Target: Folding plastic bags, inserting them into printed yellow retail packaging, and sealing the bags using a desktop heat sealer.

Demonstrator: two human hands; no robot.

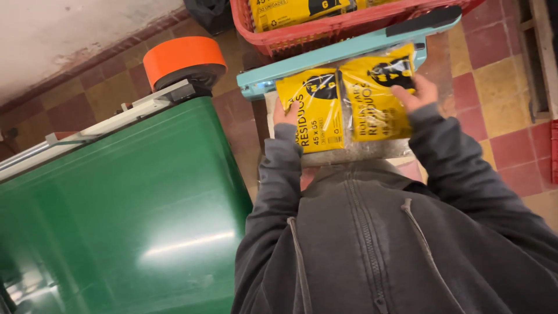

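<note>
Left hand pressed flat on the near-left corner of the left yellow plastic packet; right hand spread over the far-right edge of the right yellow packet. Both glossy, crinkled, side by side, touching, under the teal bar of a heat sealer. Beyond, a red mesh basket with more yellow packets. Left, a smooth green conveyor belt on an orange roller. Below, worn red-and-yellow floor tiles.
</note>
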